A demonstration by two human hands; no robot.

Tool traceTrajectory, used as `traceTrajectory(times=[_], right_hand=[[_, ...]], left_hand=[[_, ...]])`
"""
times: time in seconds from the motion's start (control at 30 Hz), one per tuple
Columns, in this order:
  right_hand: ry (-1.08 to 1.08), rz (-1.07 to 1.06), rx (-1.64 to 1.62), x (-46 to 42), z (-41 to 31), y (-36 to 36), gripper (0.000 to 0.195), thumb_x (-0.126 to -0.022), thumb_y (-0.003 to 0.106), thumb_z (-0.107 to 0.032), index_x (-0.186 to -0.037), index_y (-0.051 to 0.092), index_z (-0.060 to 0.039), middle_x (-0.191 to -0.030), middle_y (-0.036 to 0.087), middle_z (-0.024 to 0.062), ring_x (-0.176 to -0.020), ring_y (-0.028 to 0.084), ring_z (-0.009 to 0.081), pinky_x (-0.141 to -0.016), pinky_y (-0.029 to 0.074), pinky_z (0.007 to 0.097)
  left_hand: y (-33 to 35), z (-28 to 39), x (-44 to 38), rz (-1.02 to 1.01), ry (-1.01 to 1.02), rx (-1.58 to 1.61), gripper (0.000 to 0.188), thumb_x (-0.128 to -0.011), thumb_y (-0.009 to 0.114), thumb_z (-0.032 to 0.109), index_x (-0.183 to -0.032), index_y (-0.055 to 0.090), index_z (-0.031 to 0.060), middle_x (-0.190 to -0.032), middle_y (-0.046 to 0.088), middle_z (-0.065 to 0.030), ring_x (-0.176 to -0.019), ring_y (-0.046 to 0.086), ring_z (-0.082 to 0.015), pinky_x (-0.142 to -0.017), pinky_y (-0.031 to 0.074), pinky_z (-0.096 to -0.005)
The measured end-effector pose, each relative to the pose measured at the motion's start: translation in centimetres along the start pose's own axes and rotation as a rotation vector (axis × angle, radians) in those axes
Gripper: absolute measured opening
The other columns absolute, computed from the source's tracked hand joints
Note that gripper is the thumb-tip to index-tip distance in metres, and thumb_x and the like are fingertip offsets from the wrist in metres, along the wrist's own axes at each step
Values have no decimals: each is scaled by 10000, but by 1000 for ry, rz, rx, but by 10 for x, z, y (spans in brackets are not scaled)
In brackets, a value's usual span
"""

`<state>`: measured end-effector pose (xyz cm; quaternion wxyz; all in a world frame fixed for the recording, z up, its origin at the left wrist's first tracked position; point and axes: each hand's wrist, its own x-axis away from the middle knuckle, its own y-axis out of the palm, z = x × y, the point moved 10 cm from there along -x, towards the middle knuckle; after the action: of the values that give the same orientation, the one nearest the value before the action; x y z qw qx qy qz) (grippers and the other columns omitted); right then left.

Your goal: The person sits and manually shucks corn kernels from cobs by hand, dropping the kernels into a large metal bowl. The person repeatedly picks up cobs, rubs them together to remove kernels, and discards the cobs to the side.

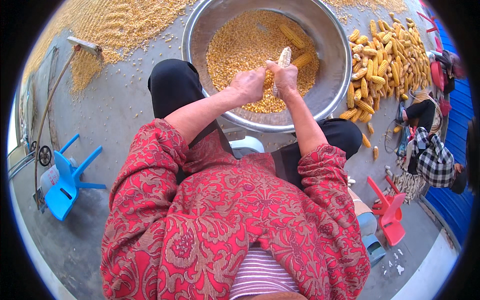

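Note:
Over a large steel basin [341,71], both of my hands are close together, nearly touching. My right hand [285,78] is closed around a pale, mostly stripped corn cob [285,56], whose ends stick out above and below the fist. My left hand [247,84] grips a yellow corn ear [268,80], mostly hidden by the fingers and pressed near the cob. Loose corn kernels [232,48] cover the basin's bottom. Two whole ears lie on them: one yellow ear [292,36] toward the far side, another ear [303,60] just beyond my right hand.
Right of the basin is a heap of corn ears [382,67]. Kernels [123,22] are spread over the floor at far left, beside a wooden-handled rake [84,45]. A blue chair [67,180], a red chair [392,217], stripped cobs [410,185] and a seated person [435,161] surround me.

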<state>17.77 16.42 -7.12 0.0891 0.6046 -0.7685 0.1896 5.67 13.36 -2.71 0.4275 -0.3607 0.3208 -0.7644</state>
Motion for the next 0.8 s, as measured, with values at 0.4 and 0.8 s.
traceTrajectory(times=[0.4, 0.8], right_hand=[[193, -531, -910, 25, -71, 20, 425, -938, 454, -310, -1094, 569, 68, -1011, 621, 217, -977, 616, 317, -905, 492, 423], [105, -339, -991, 16, -70, 7, 144, -875, 571, -111, -758, 508, -58, -673, 568, 120, -655, 598, 239, -648, 528, 388]], left_hand=[[26, 15, -3, -526, -173, 1480, 226, -706, 646, 81, -902, 549, 23, -597, 538, -54, -452, 524, -148, -377, 395, -270], [32, 21, 4, -440, -310, 1401, 255, -641, 638, 38, -860, 508, 34, -556, 487, -38, -394, 478, -146, -363, 387, -278]])
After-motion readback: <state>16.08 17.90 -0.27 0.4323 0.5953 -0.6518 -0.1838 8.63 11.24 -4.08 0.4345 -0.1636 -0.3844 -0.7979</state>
